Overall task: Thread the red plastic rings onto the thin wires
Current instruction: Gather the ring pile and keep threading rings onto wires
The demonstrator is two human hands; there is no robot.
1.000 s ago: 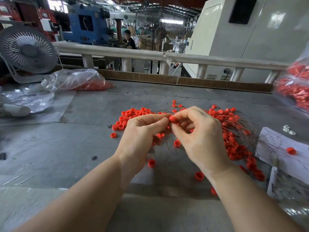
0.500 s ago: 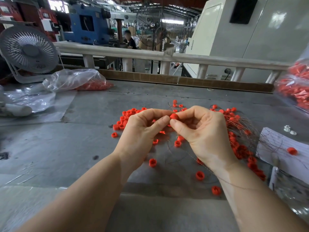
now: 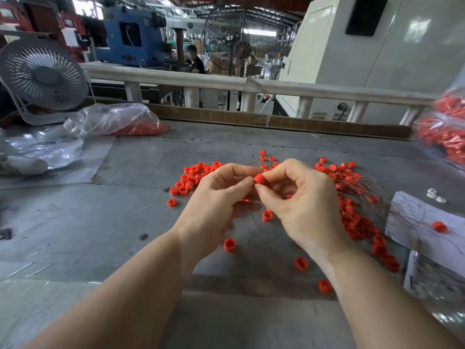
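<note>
Right hand (image 3: 305,205) and left hand (image 3: 216,207) pinch one red ring (image 3: 260,178) (fingers curled).

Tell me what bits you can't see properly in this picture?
- Head view: the wire is too thin to trace into the red ring; the right hand and left hand hide it.
- Bag of red rings: cut off by the right edge, blurred.
- Small white parts: too small to identify.

Bare left hand (image 3: 214,210) and right hand (image 3: 302,205), unsleeved forearms, no gloves
</note>
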